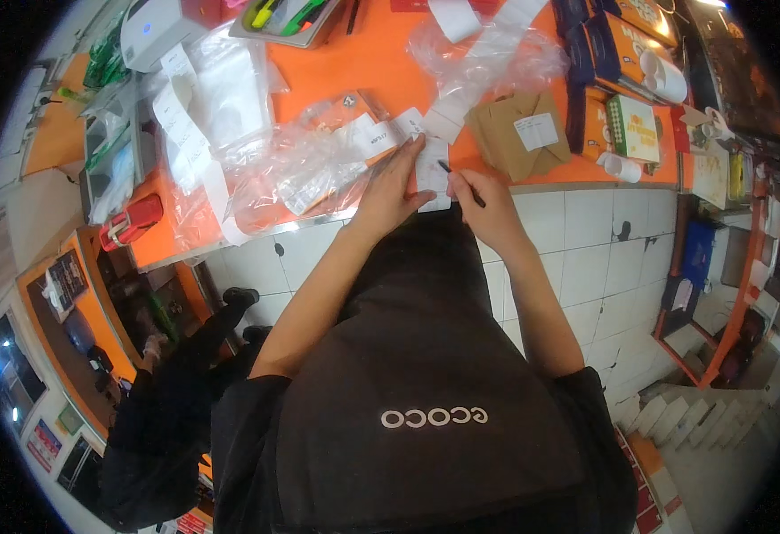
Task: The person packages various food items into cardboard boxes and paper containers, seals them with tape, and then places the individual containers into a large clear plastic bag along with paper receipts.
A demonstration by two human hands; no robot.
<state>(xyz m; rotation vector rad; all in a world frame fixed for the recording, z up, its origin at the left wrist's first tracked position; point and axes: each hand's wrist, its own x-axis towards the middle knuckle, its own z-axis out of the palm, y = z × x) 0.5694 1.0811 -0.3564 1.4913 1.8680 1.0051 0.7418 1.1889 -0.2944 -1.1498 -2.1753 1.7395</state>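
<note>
My right hand [483, 206] is closed around a black pen [445, 166], held over a small white paper slip [433, 176] at the near edge of the orange table. My left hand [390, 194] lies on the left side of that slip, its fingers stretched out and the thumb apart. Just left of it are crumpled clear plastic bags [274, 173], with a white label [374, 138] among them. To the right of the pen sits a folded brown paper bag [497, 133] bearing a white sticker.
A white printer [160, 31] stands far left, beside a grey tray [305, 37] of highlighters. Long receipt strips [176, 125] trail to the table edge. Orange and dark blue packs [621, 44] are stacked far right. A person in black [163, 427] stands at my left.
</note>
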